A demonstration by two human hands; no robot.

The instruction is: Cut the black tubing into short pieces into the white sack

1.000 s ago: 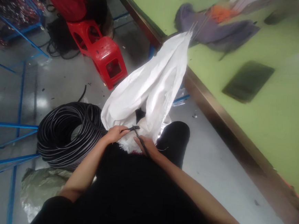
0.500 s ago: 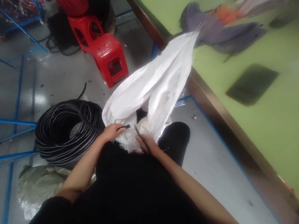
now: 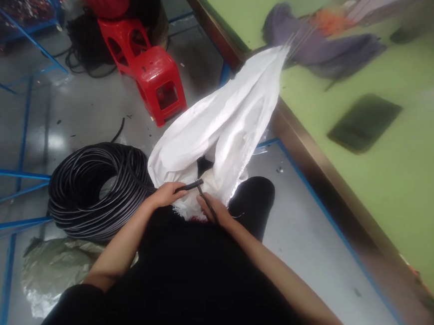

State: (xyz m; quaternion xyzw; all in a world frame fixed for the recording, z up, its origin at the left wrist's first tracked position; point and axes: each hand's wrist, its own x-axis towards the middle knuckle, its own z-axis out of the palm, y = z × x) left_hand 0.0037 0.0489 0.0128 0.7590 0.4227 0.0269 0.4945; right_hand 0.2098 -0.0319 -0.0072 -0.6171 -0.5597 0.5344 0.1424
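My left hand [image 3: 167, 194] is closed round the end of a black tube [image 3: 192, 184], whose tip sticks out past the fingers to the right. Behind this hand the tube runs back to a large coil of black tubing [image 3: 83, 187] on the floor. My right hand [image 3: 213, 210] grips slim dark scissors [image 3: 205, 200], their tips pointing up and left. The tips meet the tube near its free end; whether the blades are closed on it is too small to see. Beneath both hands a white woven sack [image 3: 208, 132] lies over my lap and reaches up to the table edge.
Red plastic stools [image 3: 159, 83] stand ahead on the left, with a person in red beyond them. A green-topped table [image 3: 405, 197] runs along the right, bearing a dark flat pad [image 3: 365, 124] and purple cloth [image 3: 324, 45]. A crumpled plastic bag [image 3: 58, 270] lies at lower left.
More of the tube now sticks out of my left hand, reaching right to the scissors. The gap between tube and scissor tips has closed. My right hand has barely moved.
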